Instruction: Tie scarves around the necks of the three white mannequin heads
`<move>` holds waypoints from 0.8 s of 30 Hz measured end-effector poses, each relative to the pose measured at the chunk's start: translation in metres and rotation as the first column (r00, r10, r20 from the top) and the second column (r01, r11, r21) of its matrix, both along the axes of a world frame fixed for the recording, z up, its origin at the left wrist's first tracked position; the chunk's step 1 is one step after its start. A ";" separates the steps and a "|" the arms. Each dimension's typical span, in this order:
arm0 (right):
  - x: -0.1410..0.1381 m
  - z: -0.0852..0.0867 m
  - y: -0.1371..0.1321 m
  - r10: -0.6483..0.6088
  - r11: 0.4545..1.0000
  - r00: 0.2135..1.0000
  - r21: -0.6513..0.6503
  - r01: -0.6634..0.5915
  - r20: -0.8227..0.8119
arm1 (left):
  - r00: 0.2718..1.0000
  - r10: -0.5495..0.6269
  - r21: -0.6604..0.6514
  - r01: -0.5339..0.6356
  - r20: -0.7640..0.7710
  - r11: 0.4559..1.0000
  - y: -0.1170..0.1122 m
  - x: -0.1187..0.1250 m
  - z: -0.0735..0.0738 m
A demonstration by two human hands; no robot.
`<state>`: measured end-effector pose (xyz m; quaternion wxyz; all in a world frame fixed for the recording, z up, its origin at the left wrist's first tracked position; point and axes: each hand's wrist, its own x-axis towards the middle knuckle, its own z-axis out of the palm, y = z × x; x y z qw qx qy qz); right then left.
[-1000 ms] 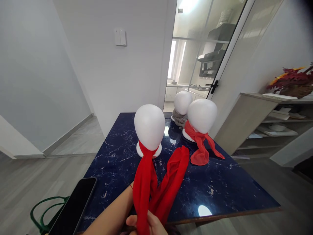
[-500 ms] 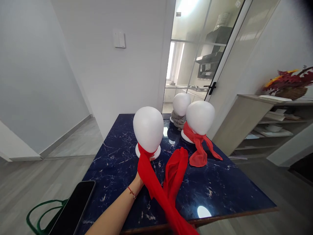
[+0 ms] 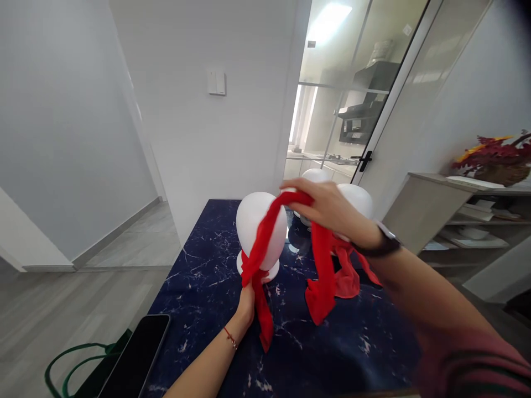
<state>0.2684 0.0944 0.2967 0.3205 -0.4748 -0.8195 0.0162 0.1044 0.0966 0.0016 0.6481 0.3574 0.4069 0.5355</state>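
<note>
A white mannequin head (image 3: 258, 221) stands upright on its round base on the table, with a bright red scarf (image 3: 267, 229) around its neck. At the neck, my left hand (image 3: 246, 303) is closed on the scarf, its fingers mostly hidden behind the cloth. My right hand (image 3: 326, 205) is raised to the right of the head. It grips one length of the scarf, which arches up in front of the head and hangs down from the fingers on the right. A shorter end dangles below the neck, beside my left wrist.
Behind my right arm are two more white heads, one far (image 3: 316, 175) and one nearer (image 3: 357, 200); a lighter red scarf (image 3: 347, 273) lies below the nearer one. A phone (image 3: 135, 354) rests at the left edge of the dark blue marbled table (image 3: 215, 232), by a green strap (image 3: 77, 349).
My right hand has come into view from the right, lifting the long scarf end up off the table. My left hand stays at the neck. The view has tilted slightly.
</note>
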 end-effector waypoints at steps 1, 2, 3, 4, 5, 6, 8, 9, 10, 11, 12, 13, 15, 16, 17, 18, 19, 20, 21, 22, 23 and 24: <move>-0.015 0.008 0.026 0.068 0.998 0.997 0.004 -0.068 0.039 | 1.000 -0.011 -0.038 0.011 0.003 0.999 0.000 -0.001 0.001; -0.029 0.014 0.052 0.145 0.989 0.987 0.002 -0.145 0.068 | 1.000 -0.012 -0.070 0.013 0.019 0.997 0.000 -0.001 0.001; -0.041 0.017 0.077 0.202 0.979 0.975 -0.004 -0.202 0.089 | 0.999 -0.013 -0.077 0.017 0.044 0.997 0.000 -0.001 0.001; -0.050 0.018 0.101 0.229 0.973 0.967 -0.020 -0.229 0.115 | 0.997 -0.019 -0.067 0.024 0.075 0.997 0.001 0.000 0.001; -0.057 0.017 0.125 0.209 0.978 0.969 -0.031 -0.206 0.134 | 0.994 -0.025 -0.041 0.029 0.104 0.999 0.001 0.000 0.001; -0.061 0.014 0.148 0.167 0.985 0.975 -0.058 -0.160 0.150 | 0.992 -0.026 -0.009 0.027 0.121 1.000 0.002 0.001 0.001; -0.059 0.004 0.185 0.059 0.985 0.985 -0.169 -0.031 0.162 | 0.994 -0.027 0.040 0.023 0.110 0.999 0.003 0.002 0.003; -0.053 -0.002 0.199 -0.006 0.971 0.989 -0.237 0.041 0.148 | 0.996 -0.023 0.045 0.018 0.091 0.999 0.004 0.002 0.004; -0.045 -0.011 0.209 -0.077 0.946 0.989 -0.304 0.113 0.127 | 0.997 -0.020 0.041 0.017 0.074 0.999 0.004 0.003 0.005; -0.034 -0.020 0.215 -0.148 0.915 0.983 -0.362 0.176 0.105 | 0.998 -0.019 0.033 0.017 0.063 0.999 0.004 0.002 0.005; -0.022 -0.030 0.217 -0.214 0.884 0.973 -0.407 0.231 0.087 | 0.998 -0.017 0.024 0.016 0.056 1.000 0.005 0.002 0.005; -0.010 -0.040 0.216 -0.268 0.854 0.960 -0.441 0.275 0.080 | 0.998 -0.018 0.015 0.018 0.053 1.000 0.005 0.002 0.005; 0.016 -0.063 0.203 -0.319 0.812 0.944 -0.488 0.319 0.086 | 0.999 -0.021 -0.001 0.021 0.043 1.000 0.006 0.001 0.003; 0.029 -0.075 0.193 -0.325 0.794 0.941 -0.514 0.325 0.093 | 0.999 -0.018 -0.009 0.019 0.036 1.000 0.007 0.001 0.001; 0.040 -0.086 0.180 -0.323 0.773 0.942 -0.547 0.321 0.095 | 0.999 -0.013 -0.016 0.013 0.030 1.000 0.007 0.000 0.000; 0.051 -0.098 0.166 -0.316 0.749 0.944 -0.585 0.311 0.096 | 1.000 -0.011 -0.021 0.012 0.026 1.000 0.007 0.000 0.000; 0.060 -0.109 0.149 -0.302 0.721 0.948 -0.627 0.294 0.097 | 1.000 -0.010 -0.023 0.010 0.023 1.000 0.007 0.000 -0.001; 0.069 -0.119 0.131 -0.284 0.691 0.955 -0.672 0.266 0.087 | 1.000 -0.008 -0.023 0.009 0.021 1.000 0.007 0.000 0.000; 0.076 -0.129 0.111 -0.262 0.653 0.962 -0.721 0.230 0.070 | 1.000 -0.007 -0.021 0.008 0.022 1.000 0.006 0.001 0.001; 0.083 -0.138 0.090 -0.241 0.607 0.970 -0.775 0.175 0.031 | 1.000 -0.006 -0.019 0.007 0.025 1.000 0.006 0.001 0.002; 0.088 -0.146 0.068 -0.207 0.564 0.972 -0.826 0.024 -0.113 | 1.000 -0.006 -0.016 0.007 0.030 1.000 0.005 0.001 0.004; 0.091 -0.153 0.045 -0.187 0.509 0.957 -0.855 -0.100 -0.224 | 0.999 -0.005 -0.016 0.005 0.034 1.000 0.004 0.001 0.006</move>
